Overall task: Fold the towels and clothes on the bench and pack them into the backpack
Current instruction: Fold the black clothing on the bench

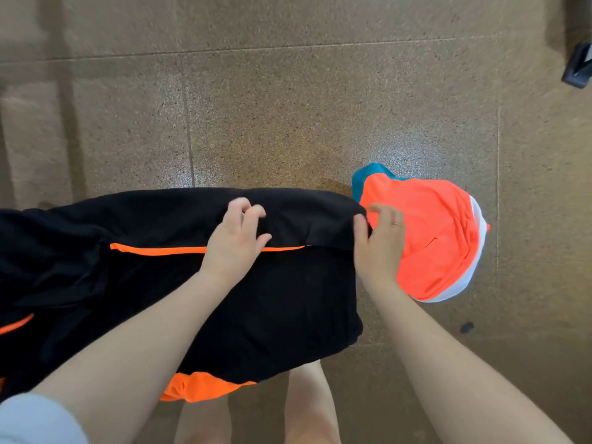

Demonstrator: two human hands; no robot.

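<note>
Far L: grey sleeve (35,421) at the bottom corner, w/ your L forearm running up from it over the cloth.

Black garment (272,299), orange piping (157,250) along one seam and an orange panel (198,386) poking out at its near edge. Can't tell if it's shorts or a top. It lies spread in front of you, long axis L–R, w/ the bulk trailing off frame to the L. Surface under it is hidden; bench not identifiable, and the speckled tile floor (320,107) shows beyond.

L hand (237,238) sits mid-garment at the folded-over far edge, fingers curled into the black cloth, thumb across the piping. Looks like a pinch on the fold.

R hand (381,241) is at the garment's R end, thumb hooked on the black corner, fingers relaxed and spread over what lies behind. Hands apart, both on the same far edge.

Just R of that: neon orange garment (439,235) w/ white trim, bundled, a teal piece (368,174) peeking from behind. It touches the black corner.

Far R top: a dark object (579,65), too cropped to name. No backpack in view.

Judgement: fold in progress. Since the free length lies to your L, the L hand is nearer the unfolded part; next fold likely runs along that L–R axis.
</note>
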